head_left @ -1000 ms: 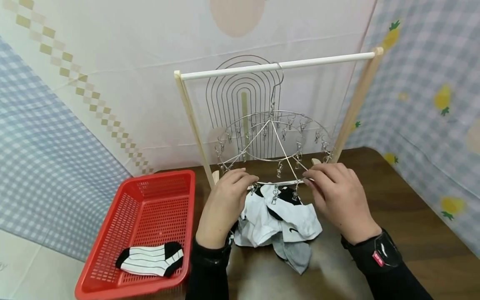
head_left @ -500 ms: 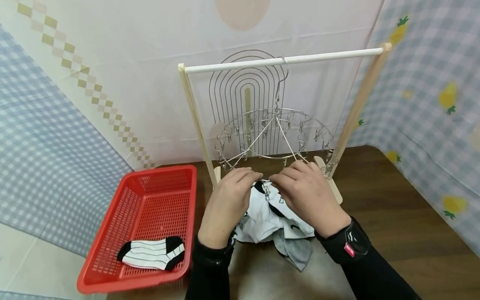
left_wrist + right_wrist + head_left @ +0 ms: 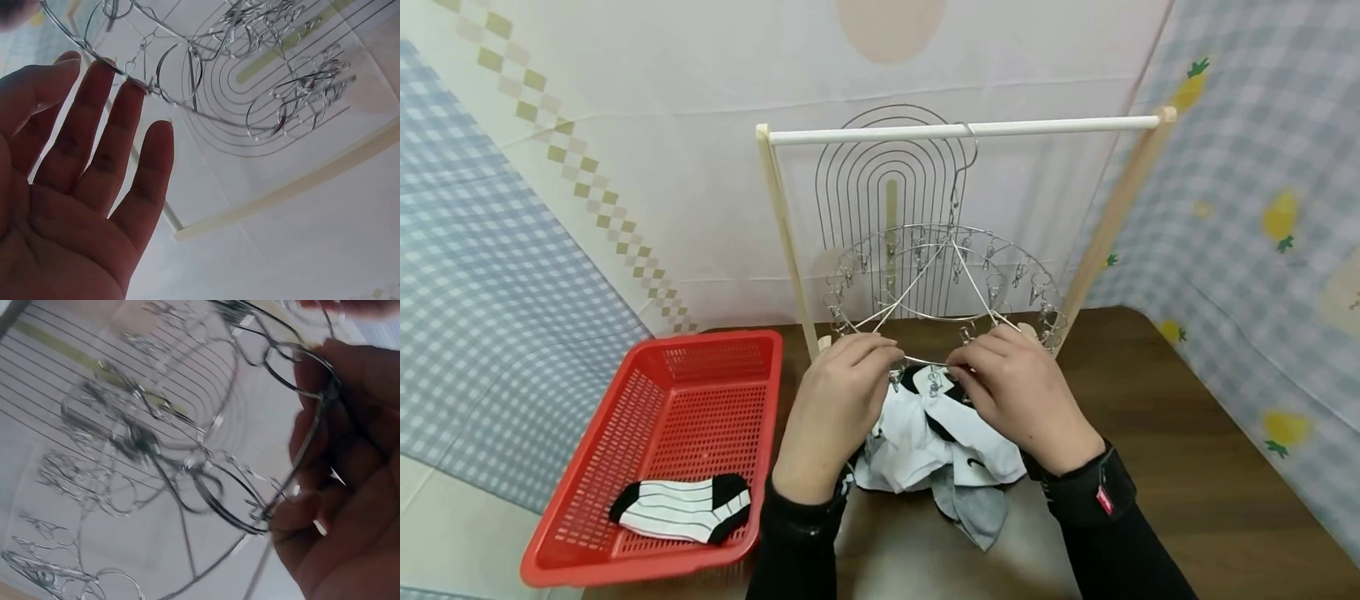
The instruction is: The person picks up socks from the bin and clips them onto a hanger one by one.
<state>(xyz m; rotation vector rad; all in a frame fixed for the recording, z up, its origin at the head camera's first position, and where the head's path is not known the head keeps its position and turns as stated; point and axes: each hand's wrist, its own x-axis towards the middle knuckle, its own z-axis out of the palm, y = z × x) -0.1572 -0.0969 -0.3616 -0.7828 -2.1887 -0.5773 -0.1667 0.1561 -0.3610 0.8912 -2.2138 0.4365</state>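
A round metal clip hanger (image 3: 925, 360) with many small clips hangs from a white rod. My left hand (image 3: 846, 404) is at the left front of its ring; in the left wrist view its fingers (image 3: 128, 115) are nearly straight, tips touching the wire. On the front of the ring, my right hand (image 3: 1026, 396) pinches the wire near a clip, its fingers (image 3: 309, 434) curled in the right wrist view. Below the ring lies a pile of white, grey and black socks (image 3: 910, 442), partly hidden by the hands and clips.
A red plastic basket (image 3: 763, 433) stands at the left, holding a striped white sock with black ends (image 3: 681, 508). The white rod (image 3: 1037, 127) sits on wooden posts on a brown table (image 3: 1195, 467). Patterned cloth surrounds the table.
My right hand has moved left along the front of the ring, closer to my left hand. The left hand keeps its place on the ring. The socks look unmoved.
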